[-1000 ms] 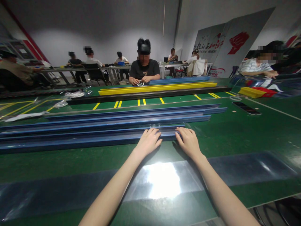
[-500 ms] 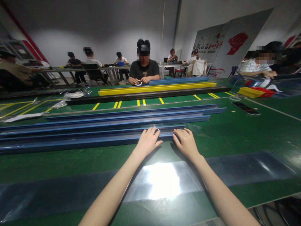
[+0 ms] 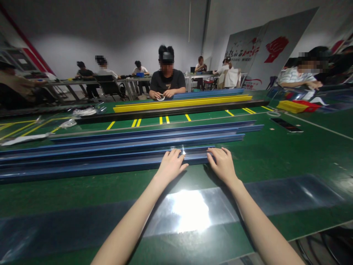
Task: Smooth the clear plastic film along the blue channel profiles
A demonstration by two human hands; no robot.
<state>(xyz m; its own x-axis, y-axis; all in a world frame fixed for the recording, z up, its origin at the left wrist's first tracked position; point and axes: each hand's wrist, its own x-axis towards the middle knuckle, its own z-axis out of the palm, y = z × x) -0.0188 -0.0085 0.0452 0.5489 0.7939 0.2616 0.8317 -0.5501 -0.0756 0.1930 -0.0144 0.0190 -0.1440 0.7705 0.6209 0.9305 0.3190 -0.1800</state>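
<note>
My left hand [image 3: 173, 162] lies across the nearest blue channel-shaped rail [image 3: 110, 165], its fingers reaching over the groove and its thumb held apart. By its fingertips a small clear, shiny piece [image 3: 183, 149] catches the light; I cannot make out what it is. At the right end of the same rail, my right hand [image 3: 223, 162] rests with fingers spread and thumb near the rail's end. Its fingertips are partly hidden behind the hand. Behind this rail lie several more blue rails [image 3: 154, 140], roughly parallel to it.
A clear, glossy strip [image 3: 278, 193] lies along the green table [image 3: 275, 162] under my forearms. Farther back are a black rail [image 3: 171, 110], a yellow rail [image 3: 184, 103], a phone [image 3: 286, 125] and a yellow tray [image 3: 293, 106]. A person [image 3: 167, 81] sits opposite.
My right hand has shifted slightly right, so the gap between my hands is wider. My left hand has moved slightly left and stays on the rail. The view has shifted a little.
</note>
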